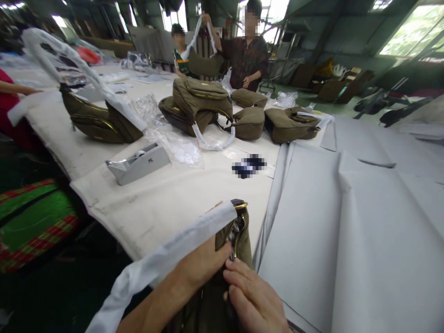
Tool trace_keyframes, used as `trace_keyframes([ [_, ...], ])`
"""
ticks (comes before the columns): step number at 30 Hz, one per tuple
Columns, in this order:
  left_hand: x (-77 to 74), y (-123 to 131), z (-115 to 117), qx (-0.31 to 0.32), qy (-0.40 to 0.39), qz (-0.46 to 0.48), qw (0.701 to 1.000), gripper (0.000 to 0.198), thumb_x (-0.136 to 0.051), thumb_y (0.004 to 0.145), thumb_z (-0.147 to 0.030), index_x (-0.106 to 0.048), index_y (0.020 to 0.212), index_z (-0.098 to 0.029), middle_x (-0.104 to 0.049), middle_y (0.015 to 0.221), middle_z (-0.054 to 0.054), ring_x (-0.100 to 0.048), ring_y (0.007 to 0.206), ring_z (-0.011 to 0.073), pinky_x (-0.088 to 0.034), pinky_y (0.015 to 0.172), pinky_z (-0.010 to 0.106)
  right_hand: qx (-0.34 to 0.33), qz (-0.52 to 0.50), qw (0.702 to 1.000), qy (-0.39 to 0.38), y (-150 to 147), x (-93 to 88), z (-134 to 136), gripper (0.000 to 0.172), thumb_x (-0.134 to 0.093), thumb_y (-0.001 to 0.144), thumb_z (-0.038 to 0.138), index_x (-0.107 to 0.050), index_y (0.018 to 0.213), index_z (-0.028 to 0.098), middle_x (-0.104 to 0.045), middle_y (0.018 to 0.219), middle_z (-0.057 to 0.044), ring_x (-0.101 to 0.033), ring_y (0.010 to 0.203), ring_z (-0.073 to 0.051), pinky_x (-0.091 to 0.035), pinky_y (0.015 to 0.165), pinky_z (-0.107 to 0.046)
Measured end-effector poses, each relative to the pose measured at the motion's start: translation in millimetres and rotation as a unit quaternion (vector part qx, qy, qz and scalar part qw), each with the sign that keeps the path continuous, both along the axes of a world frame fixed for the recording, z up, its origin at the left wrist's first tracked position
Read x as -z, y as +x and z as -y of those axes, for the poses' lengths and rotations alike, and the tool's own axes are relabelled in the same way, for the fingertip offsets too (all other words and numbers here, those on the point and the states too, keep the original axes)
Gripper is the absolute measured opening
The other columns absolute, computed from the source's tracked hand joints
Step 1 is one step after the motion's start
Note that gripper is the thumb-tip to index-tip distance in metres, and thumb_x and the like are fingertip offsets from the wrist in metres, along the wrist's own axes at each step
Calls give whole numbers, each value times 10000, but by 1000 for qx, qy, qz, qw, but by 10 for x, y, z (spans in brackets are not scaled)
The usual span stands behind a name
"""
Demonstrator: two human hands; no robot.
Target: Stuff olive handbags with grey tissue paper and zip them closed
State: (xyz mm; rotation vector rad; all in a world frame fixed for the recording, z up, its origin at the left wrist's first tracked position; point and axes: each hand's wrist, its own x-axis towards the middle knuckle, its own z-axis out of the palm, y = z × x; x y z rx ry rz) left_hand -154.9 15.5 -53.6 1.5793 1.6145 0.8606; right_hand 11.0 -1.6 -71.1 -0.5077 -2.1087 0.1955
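An olive-brown handbag (245, 243) with a gold zipper is in front of me at the near table edge. My left hand (204, 259) holds its upper part, with the thumb beside the zipper teeth and the other fingers hidden by the bag. Fingers closed on the dark edge of the zipper opening, my right hand (255, 296) grips the same bag just below the left thumb. A strap wrapped in white paper (173, 249) runs from the bag's gold ring over my left forearm. The lower part of the bag is dark and partly covered by my hands.
A tape dispenser (138, 164) and clear plastic bags (183, 148) lie on the white table (166, 208). Several olive bags (203, 101) stand beyond. Grey sheets (305, 217) spread at right. Across the table, a person (246, 55) lifts a bag by its wrapped strap.
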Motion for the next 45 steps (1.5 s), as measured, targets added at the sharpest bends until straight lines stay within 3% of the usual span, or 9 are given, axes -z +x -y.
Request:
trace_keyframes([
  [3, -100, 29, -78, -11, -36, -94, 995, 381, -496, 800, -278, -591, 1160, -197, -615, 1223, 92, -527, 1170, 310, -342, 1060, 482, 43, 22, 997, 66, 36, -12, 64, 91, -570, 835, 50, -591, 887, 122, -724, 903, -115, -658, 997, -241, -566, 879, -378],
  [7, -76, 97, 35, -60, -27, -91, 994, 418, -460, 782, -249, -549, 1179, -154, -617, 1199, 116, -535, 1150, 290, -367, 1041, 461, 129, 9, 991, -29, 76, 139, 125, 113, -524, 884, 120, -590, 975, 123, -631, 1133, -194, -605, 1091, -278, -581, 803, -356],
  [12, -28, 97, 212, -26, -18, -41, 999, 437, -397, 805, -234, -495, 1223, -150, -602, 1198, 124, -502, 1194, 280, -312, 1085, 483, 113, -38, 991, -63, -50, 96, -44, 169, -504, 855, 45, -587, 963, 145, -647, 892, -107, -604, 749, -170, -530, 642, -297],
  [17, 51, 51, 610, -132, 106, -104, 980, 329, -544, 802, -355, -505, 1072, -170, -614, 1031, 85, -592, 976, 230, -503, 826, 349, 21, -87, 995, -37, -72, 6, -130, 154, -537, 849, 39, -592, 969, 120, -604, 822, -102, -577, 799, -186, -513, 636, -300],
  [21, 163, 124, 863, 9, 23, -241, 970, 313, -668, 699, -495, -558, 685, -202, -592, 708, 28, -582, 682, 224, -459, 591, 333, -33, -82, 996, -1, -36, 9, -121, 134, -531, 877, 85, -565, 1007, 85, -618, 773, -103, -587, 756, -185, -526, 666, -351],
  [27, 159, 249, 765, 33, -76, -291, 953, 114, -574, 778, -265, -663, 802, -198, -675, 844, 76, -613, 812, 279, -475, 709, 400, -115, -54, 992, -11, -89, -67, -216, 125, -463, 921, 139, -573, 898, 85, -616, 690, -96, -561, 645, -159, -479, 598, -325],
  [34, 63, 295, 608, 115, -158, -219, 956, 235, -629, 719, -245, -683, 933, -162, -687, 968, 95, -603, 920, 298, -469, 827, 438, -102, 31, 994, 19, -125, -113, -437, 120, -501, 874, 56, -587, 953, 86, -638, 776, -100, -528, 691, -160, -414, 612, -324],
  [41, -138, 135, 574, 110, -38, -163, 980, 35, -576, 711, -123, -605, 714, -142, -657, 836, 60, -597, 817, 192, -452, 737, 299, -34, -26, 997, 57, -265, -216, -521, 128, -546, 847, 41, -610, 941, 98, -647, 818, -100, -555, 774, -176, -455, 711, -361],
  [45, -323, -22, 546, 170, 26, -160, 972, 65, -543, 761, -120, -584, 732, -160, -649, 842, 37, -581, 812, 167, -450, 781, 277, -40, 13, 992, 116, -210, -294, -536, 104, -524, 875, 57, -603, 895, 121, -693, 989, -103, -598, 1002, -239, -389, 966, -523],
])
